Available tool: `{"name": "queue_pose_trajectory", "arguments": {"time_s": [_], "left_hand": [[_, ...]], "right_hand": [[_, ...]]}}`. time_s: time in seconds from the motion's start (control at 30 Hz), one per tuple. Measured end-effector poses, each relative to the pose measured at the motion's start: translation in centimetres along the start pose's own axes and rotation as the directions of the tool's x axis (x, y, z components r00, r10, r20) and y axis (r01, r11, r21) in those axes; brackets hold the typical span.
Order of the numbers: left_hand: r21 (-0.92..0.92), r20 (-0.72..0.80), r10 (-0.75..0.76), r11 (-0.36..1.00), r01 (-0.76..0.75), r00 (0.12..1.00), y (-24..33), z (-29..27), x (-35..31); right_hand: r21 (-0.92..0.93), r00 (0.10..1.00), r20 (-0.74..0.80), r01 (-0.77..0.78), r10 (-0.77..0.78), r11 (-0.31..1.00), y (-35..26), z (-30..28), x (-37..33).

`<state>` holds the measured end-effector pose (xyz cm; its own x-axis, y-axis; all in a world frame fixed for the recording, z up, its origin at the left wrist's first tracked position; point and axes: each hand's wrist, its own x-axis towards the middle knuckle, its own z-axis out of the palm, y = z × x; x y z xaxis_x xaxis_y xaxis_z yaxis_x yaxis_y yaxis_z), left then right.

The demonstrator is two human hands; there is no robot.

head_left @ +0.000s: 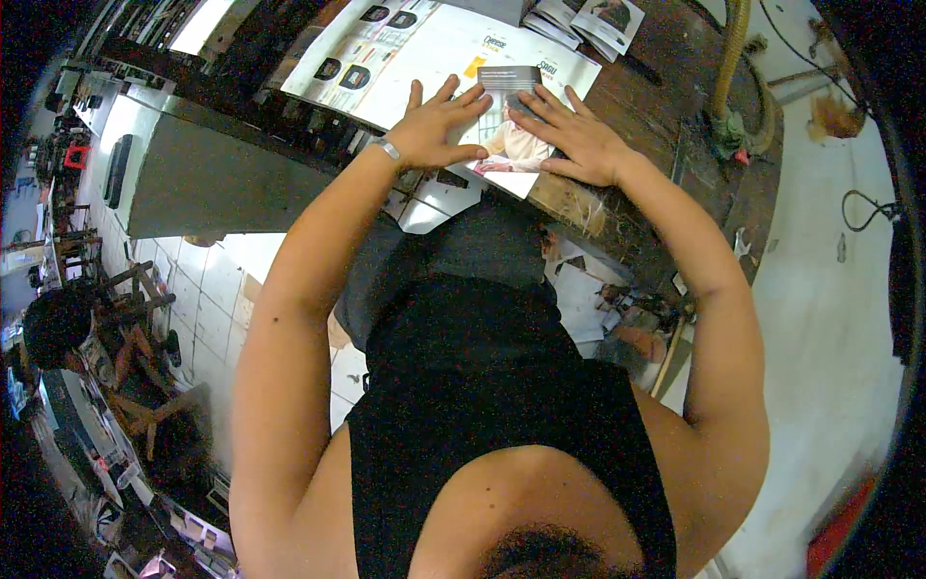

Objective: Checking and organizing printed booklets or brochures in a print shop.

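Observation:
A printed leaflet point(516, 145) with a picture of a person in a pale top and a dark grey band at its far end lies under my two hands. My left hand point(434, 125) has its fingers spread and touches the leaflet's left side with the fingertips and thumb. Flat and spread, my right hand point(579, 140) rests on the leaflet's right edge. Beneath both lies a large white printed sheet point(439, 58) with dark label shapes and coloured lettering. Neither hand grips anything.
Folded leaflets point(608, 24) lie at the far right of the sheet, on a worn wooden table point(666, 106). A yellowish hose point(733, 58) hangs at the right. A grey-green panel point(217, 174) stands at the left, with a wooden chair point(145, 386) farther off.

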<state>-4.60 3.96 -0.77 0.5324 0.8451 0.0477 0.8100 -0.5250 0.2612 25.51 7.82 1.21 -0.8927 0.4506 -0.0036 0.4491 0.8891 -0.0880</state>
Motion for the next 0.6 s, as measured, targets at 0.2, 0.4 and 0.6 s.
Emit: {"name": "queue_pose_trajectory", "arguments": {"time_s": [0.2,0.4,0.6], "left_hand": [[0.030,0.028,0.001,1.000,-0.002,1.000,0.05,-0.27,0.10],[0.024,0.033,0.020,0.999,-0.021,0.999,0.17,-0.46,0.04],[0.021,0.003,0.042,0.999,-0.042,0.999,0.56,-0.48,-0.58]], "right_hand": [[0.007,1.000,-0.028,0.014,-0.014,1.000,0.17,0.20,-0.03],[-0.006,1.000,-0.001,-0.003,0.003,1.000,0.26,0.27,-0.06],[-0.025,0.999,0.045,-0.013,0.014,1.000,0.02,-0.20,0.06]]}}
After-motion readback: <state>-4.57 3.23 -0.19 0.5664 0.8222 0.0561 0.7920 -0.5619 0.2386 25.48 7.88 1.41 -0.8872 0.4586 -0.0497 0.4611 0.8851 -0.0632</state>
